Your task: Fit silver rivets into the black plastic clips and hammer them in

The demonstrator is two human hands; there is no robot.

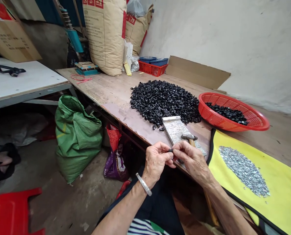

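Between the fingertips of both hands is a small black plastic part (170, 150), mostly covered by the fingers. My left hand (157, 160), with a silver bangle at the wrist, pinches it from one side. From the other side my right hand (190, 158) closes on it too. Just beyond the hands, a hammer (188, 137) rests on a worn metal plate (174, 129). Behind the plate a large heap of similar black parts (163, 99) is spread on the table. Small shiny metal pieces (244, 171) lie on a yellow cloth (223, 138) to the right.
A red plastic basket (262, 122) holding black parts stands at the right of the wooden table (111, 88). Large paper sacks (106, 36) and a red crate (150, 68) are at the back. On the floor to the left are a green sack (75, 140) and a red stool (10, 209).
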